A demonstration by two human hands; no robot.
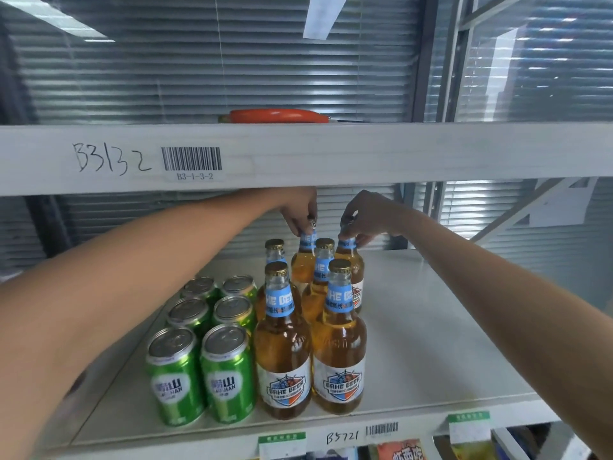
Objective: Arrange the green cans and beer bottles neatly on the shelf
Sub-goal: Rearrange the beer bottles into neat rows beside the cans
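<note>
Several green cans [202,330] stand in two columns on the left of the white shelf [431,343]. To their right stand several amber beer bottles [311,327] with blue neck labels, also in two columns. My left hand [300,212] pinches the cap of the rear left bottle [304,260]. My right hand [365,217] grips the neck top of the rear right bottle [350,257]. Both arms reach in under the upper shelf beam [331,154], and both rear bottles stand upright at the back of the columns.
The upper beam carries a barcode label and handwritten code. A red object [275,115] lies on the upper shelf. Window blinds sit behind the shelving. Bare shelf surface extends to the right of the bottles. Packaged goods [398,451] show below the lower edge.
</note>
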